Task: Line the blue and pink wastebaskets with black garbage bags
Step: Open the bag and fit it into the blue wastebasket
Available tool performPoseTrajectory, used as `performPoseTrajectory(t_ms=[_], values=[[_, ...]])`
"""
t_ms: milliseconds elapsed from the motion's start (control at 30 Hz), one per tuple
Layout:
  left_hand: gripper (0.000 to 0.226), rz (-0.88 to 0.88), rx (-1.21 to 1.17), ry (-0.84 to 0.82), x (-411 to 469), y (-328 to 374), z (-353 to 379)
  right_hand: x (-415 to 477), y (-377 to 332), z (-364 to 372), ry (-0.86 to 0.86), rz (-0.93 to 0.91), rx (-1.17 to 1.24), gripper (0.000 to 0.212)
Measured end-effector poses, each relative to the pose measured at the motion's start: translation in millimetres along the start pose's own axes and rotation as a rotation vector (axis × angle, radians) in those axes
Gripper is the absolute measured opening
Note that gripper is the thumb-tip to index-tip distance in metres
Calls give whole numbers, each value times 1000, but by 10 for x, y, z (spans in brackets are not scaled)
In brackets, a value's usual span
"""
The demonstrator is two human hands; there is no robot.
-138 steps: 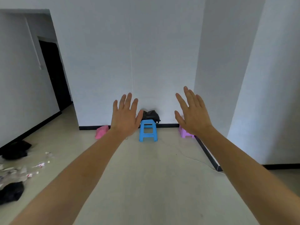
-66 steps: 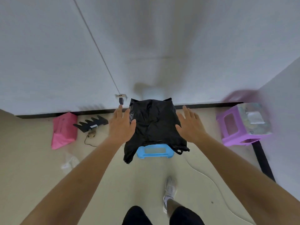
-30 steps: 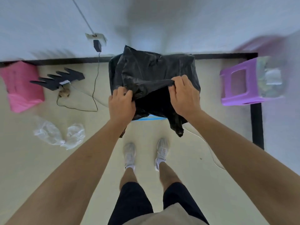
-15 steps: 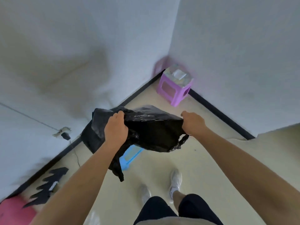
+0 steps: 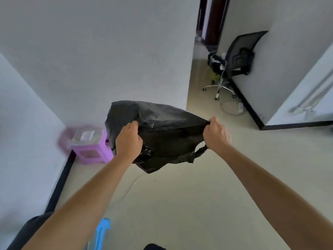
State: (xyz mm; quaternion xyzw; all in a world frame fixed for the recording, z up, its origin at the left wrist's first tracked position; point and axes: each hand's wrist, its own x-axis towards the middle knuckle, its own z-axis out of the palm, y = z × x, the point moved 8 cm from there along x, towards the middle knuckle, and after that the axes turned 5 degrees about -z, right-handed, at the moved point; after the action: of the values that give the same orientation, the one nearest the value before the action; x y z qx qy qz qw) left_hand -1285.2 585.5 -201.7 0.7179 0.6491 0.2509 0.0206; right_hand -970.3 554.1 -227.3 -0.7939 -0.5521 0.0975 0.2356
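black garbage bag [image 5: 162,130] hangs stretched between left hand [image 5: 128,141] and right hand [image 5: 215,135], both seemingly clenched on its edge.

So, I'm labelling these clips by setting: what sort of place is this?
Probably a sparsely furnished flat or office interior: bare white walls, a black office chair by a doorway, and a purple plastic stool in the corner.

The bag [image 5: 162,134] pinched between the fingers [image 5: 133,126] of both hands was glossy black. Left of the left-hand fingers stood a purple stool [image 5: 91,148]; below them, a light blue stool [image 5: 101,233]. Beyond the right-hand fingers was a black mesh chair [image 5: 239,55] with a chrome base.
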Motion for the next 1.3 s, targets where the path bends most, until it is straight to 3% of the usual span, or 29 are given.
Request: performPoseTrajectory(t_ms=[167, 333, 433, 567, 733, 867, 1067, 1300], values=[[15, 226, -134, -69, -109, 2245, 924, -107, 2070, -1290, 189, 143, 80, 14], [13, 452, -223, -171, -319, 4416, 1746, -424, 3889, -2394, 266, 254, -143, 47], [11, 576, -222, -235, -482, 5452, 2160, -537, 4761, -2751, 249, 367, -241, 42], [18, 714, -281, -323, -563, 6586, 2688, -443, 5588, -3038, 275, 463, -284, 30], [48, 1023, -311, -347, -643, 7925, 3313, -61, 6408, -3322, 294, 549, -424, 58], [38, 1182, -353, -360, -470, 8943, 3765, 270, 7208, -3741, 242, 623, -491, 53], [34, 1231, -392, -407, -359, 10456, 4349, 428, 8345, -4412, 319, 732, -503, 43], [55, 1376, -269, -388, -678, 12399, 5357, 790, 10245, -5094, 325, 802, -463, 44]])
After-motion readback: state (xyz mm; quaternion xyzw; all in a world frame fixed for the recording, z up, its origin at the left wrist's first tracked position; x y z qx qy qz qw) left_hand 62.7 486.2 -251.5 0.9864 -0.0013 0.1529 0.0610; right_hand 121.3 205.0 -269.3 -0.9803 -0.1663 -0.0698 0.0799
